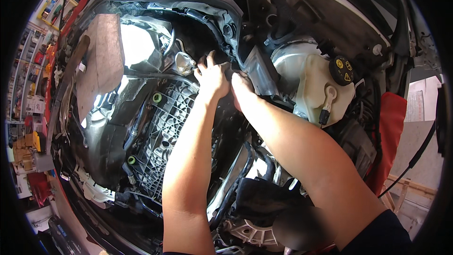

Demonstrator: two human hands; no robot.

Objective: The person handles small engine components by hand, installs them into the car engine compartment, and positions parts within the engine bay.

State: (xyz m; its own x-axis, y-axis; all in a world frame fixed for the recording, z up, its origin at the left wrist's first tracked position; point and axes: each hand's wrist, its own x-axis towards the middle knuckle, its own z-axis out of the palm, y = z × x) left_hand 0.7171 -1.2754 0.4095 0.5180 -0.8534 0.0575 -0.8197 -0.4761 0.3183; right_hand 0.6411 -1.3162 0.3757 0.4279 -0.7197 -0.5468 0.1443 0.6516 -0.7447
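Deep in a car's engine bay, both my hands work close together near the rear of the engine. My left hand (pixel 212 78) has its fingers spread over a dark recess, beside a shiny metal part (pixel 184 63). Just right of it, my right hand (pixel 241 89) has its fingers curled at a small dark part; what they hold is hidden. Left of my left forearm lies the ribbed engine cover (pixel 165 137) with green-ringed holes. A dark plastic panel (pixel 260 72) stands just beyond my right hand.
A cream fluid reservoir (pixel 315 89) with a black cap (pixel 341 70) stands to the right. A flat brown board (pixel 100 66) leans at the left. Red cloth (pixel 388 137) hangs over the right fender. Shelves with supplies (pixel 30 66) line the far left.
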